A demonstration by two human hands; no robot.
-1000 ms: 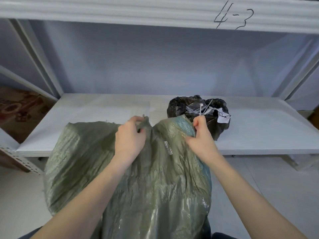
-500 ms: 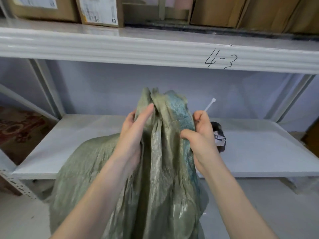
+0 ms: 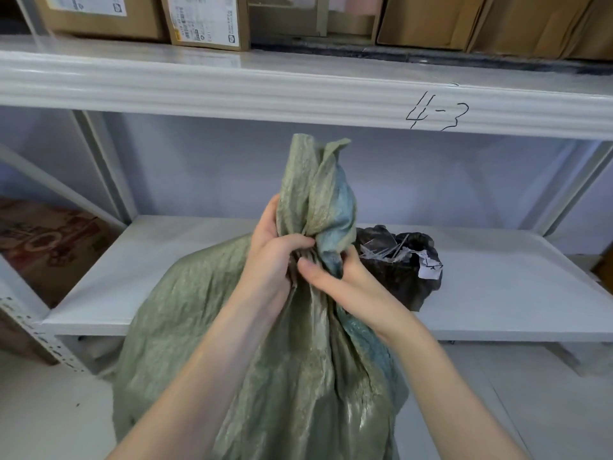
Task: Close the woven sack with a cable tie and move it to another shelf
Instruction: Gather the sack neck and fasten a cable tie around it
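Both hands grasp gathered neck of green woven sack [image 3: 265,376]: left hand [image 3: 270,257] fingers clenched round it, right hand [image 3: 335,280] pinching below. Sack stands before lower shelf [image 3: 497,293], black bag [image 3: 401,270] behind.

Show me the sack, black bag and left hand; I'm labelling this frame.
sack [image 3: 265,376]: head view, crinkled body below the neck.
black bag [image 3: 401,280]: head view, its front side.
left hand [image 3: 270,260]: head view, back of hand.
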